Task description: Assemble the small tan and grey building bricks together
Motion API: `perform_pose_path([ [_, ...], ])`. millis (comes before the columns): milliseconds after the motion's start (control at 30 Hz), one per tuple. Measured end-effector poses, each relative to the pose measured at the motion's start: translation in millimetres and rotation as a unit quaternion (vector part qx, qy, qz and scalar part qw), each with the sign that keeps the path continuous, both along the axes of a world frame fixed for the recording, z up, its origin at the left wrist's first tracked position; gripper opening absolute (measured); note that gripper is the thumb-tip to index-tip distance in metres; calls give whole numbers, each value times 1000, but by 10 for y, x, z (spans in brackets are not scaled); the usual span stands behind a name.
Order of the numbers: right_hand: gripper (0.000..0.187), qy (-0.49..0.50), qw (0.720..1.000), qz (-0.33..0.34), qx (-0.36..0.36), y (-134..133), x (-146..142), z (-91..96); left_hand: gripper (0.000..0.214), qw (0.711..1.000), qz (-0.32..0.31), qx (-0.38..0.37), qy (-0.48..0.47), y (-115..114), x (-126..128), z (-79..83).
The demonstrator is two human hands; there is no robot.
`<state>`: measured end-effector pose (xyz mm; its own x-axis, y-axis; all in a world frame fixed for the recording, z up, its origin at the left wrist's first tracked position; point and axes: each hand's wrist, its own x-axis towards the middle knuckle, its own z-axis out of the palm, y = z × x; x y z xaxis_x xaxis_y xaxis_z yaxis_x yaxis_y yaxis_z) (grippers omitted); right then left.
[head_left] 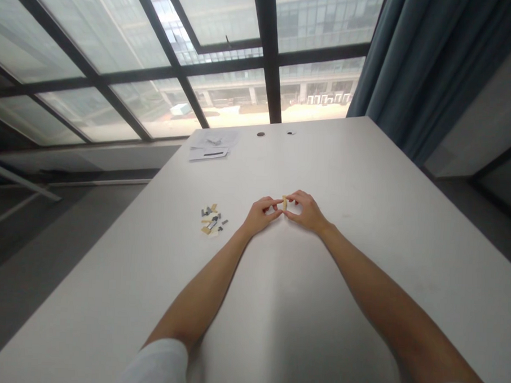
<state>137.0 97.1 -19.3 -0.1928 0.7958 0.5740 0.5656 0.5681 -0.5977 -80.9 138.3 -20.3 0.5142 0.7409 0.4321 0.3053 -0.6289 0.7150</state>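
Between my two hands a small tan building-block piece [284, 203] stands upright, just over the white table. My left hand [263, 213] reaches it from the left, fingertips and thumb at its side. From the right, my right hand [305, 209] pinches it between thumb and fingers. How the piece is put together is too small to make out. Left of my left hand lies a loose pile of small tan, grey and dark blocks [212, 226].
The white table [345, 161] stretches to a large window [227, 60]. Papers with a dark pen-like strip [213, 153] lie at the far left. Two round dark spots, one a cable hole [261, 134], sit near the far edge. A blue curtain [396, 79] hangs at the right.
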Motion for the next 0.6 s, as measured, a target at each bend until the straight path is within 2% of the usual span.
perform_pose_path([
  [333, 32, 4, 1000, 5, 11, 30, 27, -13, 32, 1000, -3, 14, 2, 0, 9, -21],
  [600, 31, -3, 1000, -5, 22, 71, 76, -4, 31, 998, 18, 44, 39, -14, 20, -40],
])
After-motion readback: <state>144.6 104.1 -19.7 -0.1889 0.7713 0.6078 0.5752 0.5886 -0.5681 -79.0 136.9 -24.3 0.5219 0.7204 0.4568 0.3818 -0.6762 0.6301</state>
